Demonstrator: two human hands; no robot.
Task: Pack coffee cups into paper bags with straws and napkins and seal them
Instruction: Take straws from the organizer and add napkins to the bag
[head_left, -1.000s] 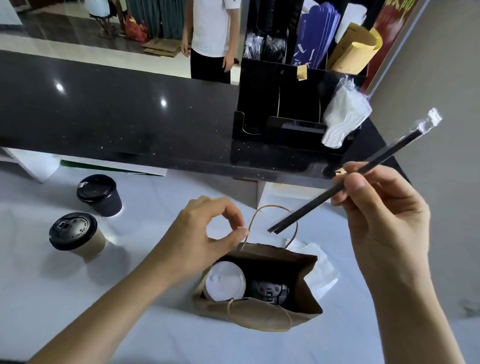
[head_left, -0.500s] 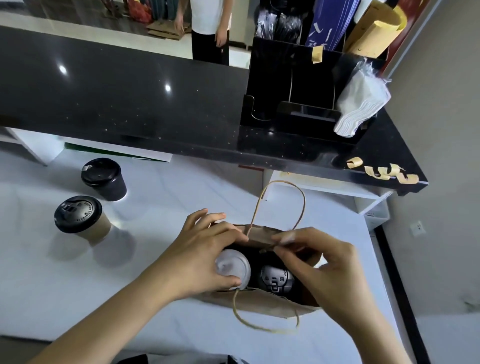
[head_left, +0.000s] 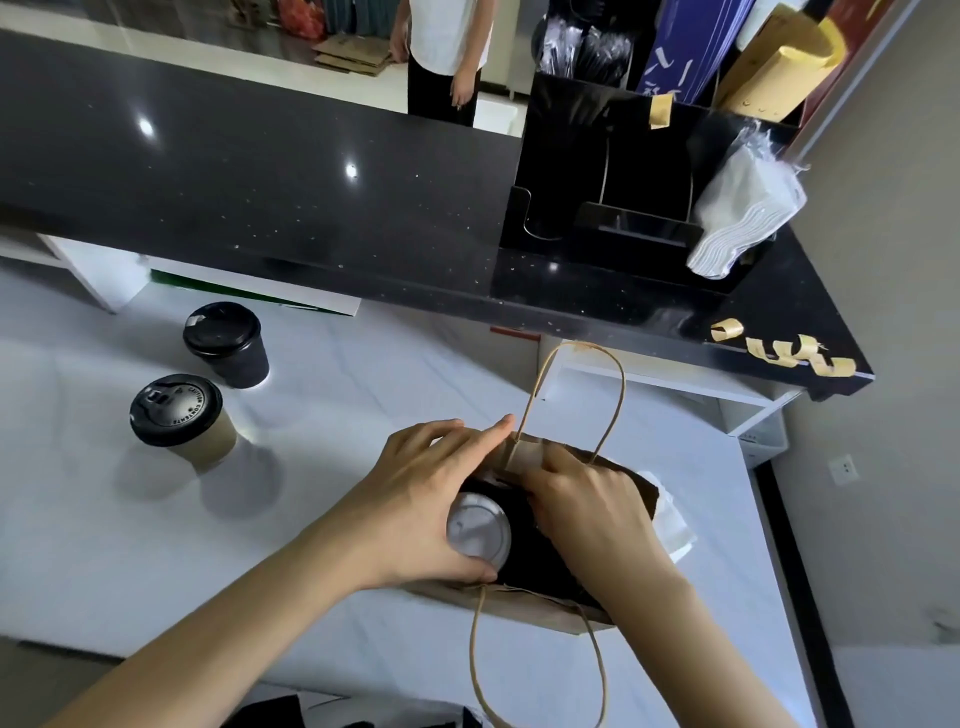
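Straw-tucking occupies us: right hand fingers curl inside the paper bag, contents hidden; left hand grips its rim beside the white-lidded cup. Next, napkins.

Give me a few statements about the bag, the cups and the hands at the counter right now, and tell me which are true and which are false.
1. Both hands are at the mouth of the paper bag. True.
2. A white-lidded cup stands inside the bag. True.
3. Three lidded cups stand outside the bag. False: only two, a black cup and a tan cup.
4. The right hand holds a straw in the air. False: it is down at the bag's top edge.
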